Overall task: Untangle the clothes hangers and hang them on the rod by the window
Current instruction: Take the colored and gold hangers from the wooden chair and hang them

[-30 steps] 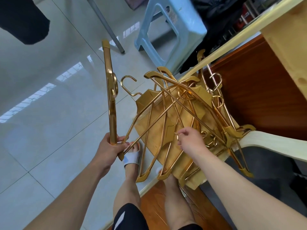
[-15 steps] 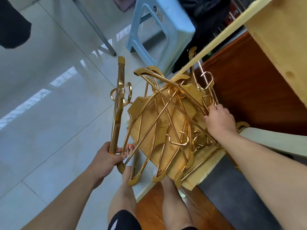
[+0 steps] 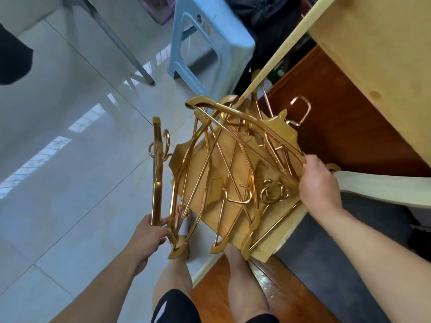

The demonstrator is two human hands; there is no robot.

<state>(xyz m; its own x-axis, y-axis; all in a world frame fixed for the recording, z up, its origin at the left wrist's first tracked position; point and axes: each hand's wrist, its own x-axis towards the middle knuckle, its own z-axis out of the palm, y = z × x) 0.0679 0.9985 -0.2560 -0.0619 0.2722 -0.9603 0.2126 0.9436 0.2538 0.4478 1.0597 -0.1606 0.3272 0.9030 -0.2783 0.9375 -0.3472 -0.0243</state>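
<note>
A tangled heap of gold metal hangers [image 3: 235, 169] lies on a light wooden board [image 3: 277, 238] in front of me. My left hand [image 3: 149, 234] grips the lower end of separated gold hangers [image 3: 156, 173] held upright, to the left of the heap, their hooks showing near the top. My right hand [image 3: 319, 185] grips the right end of a long hanger [image 3: 245, 120] that arches over the top of the heap. Loose hooks [image 3: 272, 194] curl up just left of that hand. The rod and the window are out of view.
A light blue plastic stool [image 3: 210, 40] stands on the glossy tiled floor [image 3: 70, 159] behind the heap. Brown and pale wooden furniture [image 3: 349, 113] rises at the right. My bare legs and feet [image 3: 242, 276] stand under the board's near edge. A dark cloth [image 3: 14, 57] hangs at far left.
My right hand left the middle of the heap, moved right and took hold of the end of the top hanger. My left hand keeps its upright hangers, now lower in view.
</note>
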